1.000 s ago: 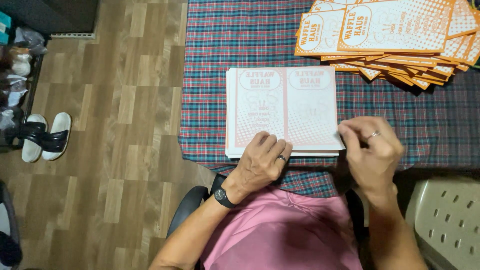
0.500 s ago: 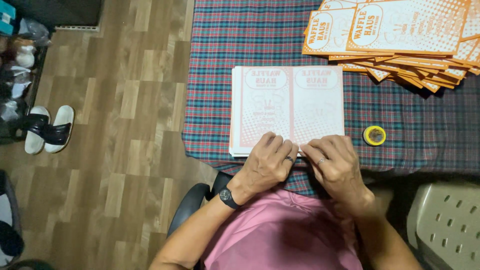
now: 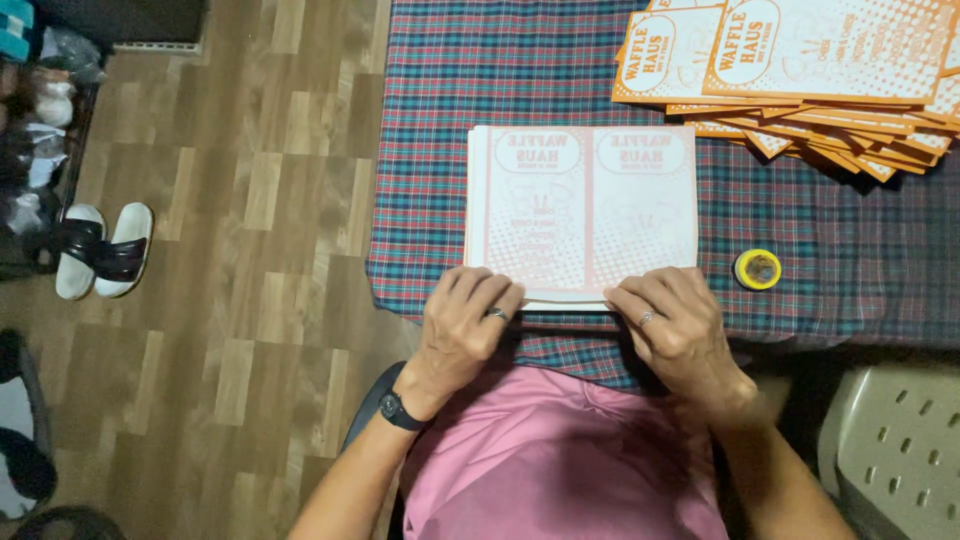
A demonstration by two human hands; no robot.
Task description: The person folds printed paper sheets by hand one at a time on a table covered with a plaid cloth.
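Head view, looking down over a table covered in a plaid cloth [image 3: 560, 80]. At centre frame lies a stack of pale printed sheets [image 3: 585, 205], pink-orange print facing up, squared against the near table edge. My left hand [image 3: 465, 325] rests at the stack's lower left corner, fingers curled over the near edge, a ring on one finger and a dark wristwatch [image 3: 402, 411] below. My right hand [image 3: 675, 325] sits at the lower right corner in the same way. Both hands press on the sheets; whether either has actually pinched the top sheet I cannot tell, since the fingertips cover the edge.

To do this step well, I judge that both thumbs should catch one sheet only, lifting evenly from both corners so the pile beneath stays square.

In the upper right of the frame a fanned pile of orange printed cards [image 3: 800, 70] lies well apart from the hands. A small yellow roll of tape [image 3: 758, 269] lies just right of the stack. No open container shows on the table; the grey perforated chair [image 3: 890, 450] at lower right holds nothing visible.
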